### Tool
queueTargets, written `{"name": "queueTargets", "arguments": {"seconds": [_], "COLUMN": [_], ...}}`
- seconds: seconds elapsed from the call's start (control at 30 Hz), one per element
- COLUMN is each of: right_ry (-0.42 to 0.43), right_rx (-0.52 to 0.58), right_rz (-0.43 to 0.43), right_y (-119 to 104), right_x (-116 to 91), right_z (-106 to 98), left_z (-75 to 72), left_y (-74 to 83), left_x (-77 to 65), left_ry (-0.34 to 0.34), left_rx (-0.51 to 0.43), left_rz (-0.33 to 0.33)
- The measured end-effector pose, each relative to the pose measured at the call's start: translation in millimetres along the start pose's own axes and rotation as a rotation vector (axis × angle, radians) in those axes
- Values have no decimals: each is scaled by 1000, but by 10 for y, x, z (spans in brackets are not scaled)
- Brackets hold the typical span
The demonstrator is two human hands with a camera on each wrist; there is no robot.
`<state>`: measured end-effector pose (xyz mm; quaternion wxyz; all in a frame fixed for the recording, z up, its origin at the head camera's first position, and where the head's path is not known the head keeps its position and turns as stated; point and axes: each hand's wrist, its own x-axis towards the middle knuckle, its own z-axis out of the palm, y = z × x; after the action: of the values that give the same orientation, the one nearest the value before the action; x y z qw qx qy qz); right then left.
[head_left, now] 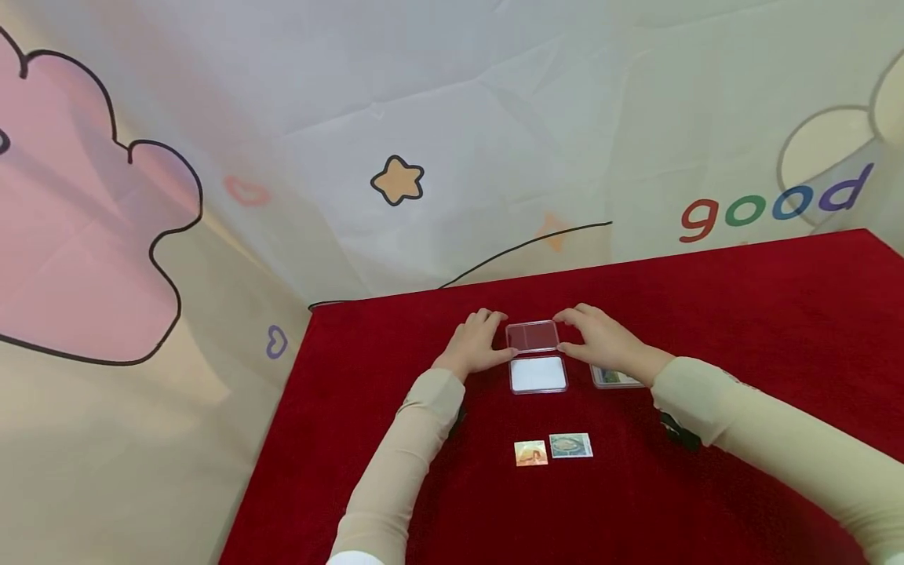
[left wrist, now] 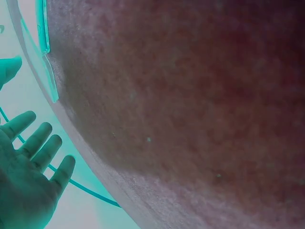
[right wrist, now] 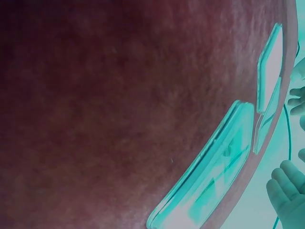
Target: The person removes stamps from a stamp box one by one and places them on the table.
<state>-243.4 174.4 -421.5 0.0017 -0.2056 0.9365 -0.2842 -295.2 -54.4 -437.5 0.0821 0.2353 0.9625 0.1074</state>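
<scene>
- Beyond the white case [head_left: 538, 375], our left hand [head_left: 475, 344] and right hand [head_left: 603, 338] flank the clear case [head_left: 533, 336], fingers apart, probably steadying it.
- 2 stamps [head_left: 571, 446] lie nearer us than the white case, likely set aside.

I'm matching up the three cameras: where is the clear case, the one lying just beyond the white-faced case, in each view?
Head: the clear case sits right of and below centre.
Left wrist: the clear case is a slanting strip at upper left.
Right wrist: the clear case is near the right edge, about mid-height.
Shared landmark: the white-faced case, beside it throughout.
</scene>
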Motion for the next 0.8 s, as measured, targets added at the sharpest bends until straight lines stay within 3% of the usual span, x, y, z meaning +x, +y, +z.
{"name": "queueTargets", "arguments": {"seconds": [0.07,0.4,0.6,0.8], "right_ry": [-8,-19,-62,-98], "right_rx": [-12,-60,-72,-70], "right_rz": [0,-9,-2,11], "right_y": [15,124,170,177], "right_x": [35,187,219,257], "right_z": [8,109,166,146], "left_z": [7,14,57,14], "left_y": [5,14,-1,-11], "left_x": [20,82,77,95], "left_ry": [15,-29,-76,-71], "left_rx": [0,10,-17,5], "left_rz": [19,-10,-18,-16]}}
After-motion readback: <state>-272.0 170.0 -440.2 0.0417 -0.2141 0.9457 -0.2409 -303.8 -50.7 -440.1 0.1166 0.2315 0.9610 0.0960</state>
